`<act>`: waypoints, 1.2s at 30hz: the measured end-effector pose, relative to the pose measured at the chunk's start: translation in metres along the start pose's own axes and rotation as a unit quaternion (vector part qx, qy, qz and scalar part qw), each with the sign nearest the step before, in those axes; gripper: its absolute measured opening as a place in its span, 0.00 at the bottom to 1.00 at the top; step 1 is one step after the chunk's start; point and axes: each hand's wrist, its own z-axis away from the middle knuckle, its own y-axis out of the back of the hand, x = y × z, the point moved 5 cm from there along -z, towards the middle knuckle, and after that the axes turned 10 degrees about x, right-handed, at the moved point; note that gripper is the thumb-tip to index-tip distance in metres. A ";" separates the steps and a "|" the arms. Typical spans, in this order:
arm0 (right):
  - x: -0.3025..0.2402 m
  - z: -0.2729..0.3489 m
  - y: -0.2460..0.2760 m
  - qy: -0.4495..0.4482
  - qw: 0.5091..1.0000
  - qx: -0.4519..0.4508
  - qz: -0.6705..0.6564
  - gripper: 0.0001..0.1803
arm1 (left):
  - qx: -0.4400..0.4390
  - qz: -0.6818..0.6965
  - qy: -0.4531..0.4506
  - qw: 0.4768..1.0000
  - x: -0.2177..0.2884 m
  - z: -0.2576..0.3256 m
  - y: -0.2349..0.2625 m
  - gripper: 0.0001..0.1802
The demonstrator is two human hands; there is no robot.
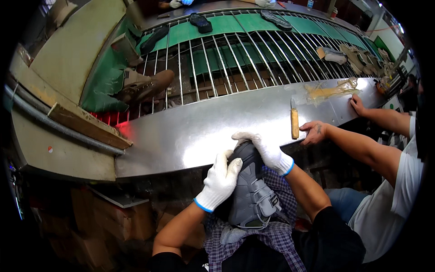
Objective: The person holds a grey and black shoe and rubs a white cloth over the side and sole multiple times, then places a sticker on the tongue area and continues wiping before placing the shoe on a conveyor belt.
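Observation:
A grey and black laced shoe rests upright on my lap over the checked apron, its dark toe pointing toward the metal bench edge. My left hand, in a white knit glove with a blue cuff, grips the left side of the shoe near the toe. My right hand, gloved the same way, is wrapped over the toe from the right. Part of the toe and sole is hidden under the gloves.
A wooden-handled knife lies on the metal bench, near a co-worker's hand. Yellowish film lies farther right. Behind are metal rollers, a green belt carrying shoe soles, and a brown boot.

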 end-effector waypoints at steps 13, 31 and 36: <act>-0.055 -0.019 -0.034 0.065 0.989 -0.083 0.108 0.27 | -0.050 0.150 0.006 0.987 0.030 -0.002 0.055 0.58; -0.060 0.101 0.058 0.033 0.850 0.136 0.507 0.39 | -0.374 -0.083 0.070 0.921 0.019 -0.090 0.029 0.43; -0.019 0.032 0.143 -0.005 0.635 0.311 0.707 0.24 | -0.454 -0.070 0.019 0.888 0.010 -0.116 0.011 0.42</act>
